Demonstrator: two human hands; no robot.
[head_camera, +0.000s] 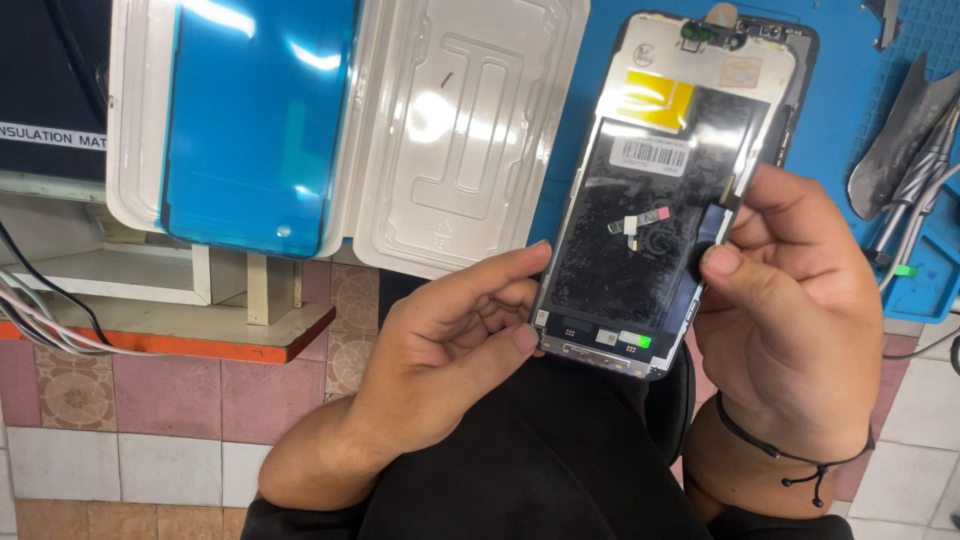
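Blue work mat (850, 120) on the tabletop: fills the upper right, its front edge above a floor of pink and white tiles (150, 420).

White moulded plastic tray (460, 130): opened like a book at upper centre. Its left half carries a glossy blue film sheet with a thin black border (255, 120); its right half shows bare raised ribs. The tray overhangs the tabletop edge.

Phone display assembly, a flat rectangular panel seen from its back (650, 200): held in the air between both hands, just in front of the mat's edge and above the person's lap in black cloth. It tilts with its top end to the upper right. Its back bears a yellow patch near the top, a white barcode label below that, and a small green tab at the bottom edge.

Right hand (790, 330): closed on the panel's right edge, thumb tip pressed on the back face, fingers curled behind. A thin black cord bracelet (790, 455) circles the wrist.

Left hand (450, 340): grips the panel's lower left corner, thumb against the bottom edge, forefinger laid along the left side.

Grey metal tools (900, 140): lie on the mat at the far right, well apart from the hands.

Bundle of thin wires (40, 310): at the left edge.
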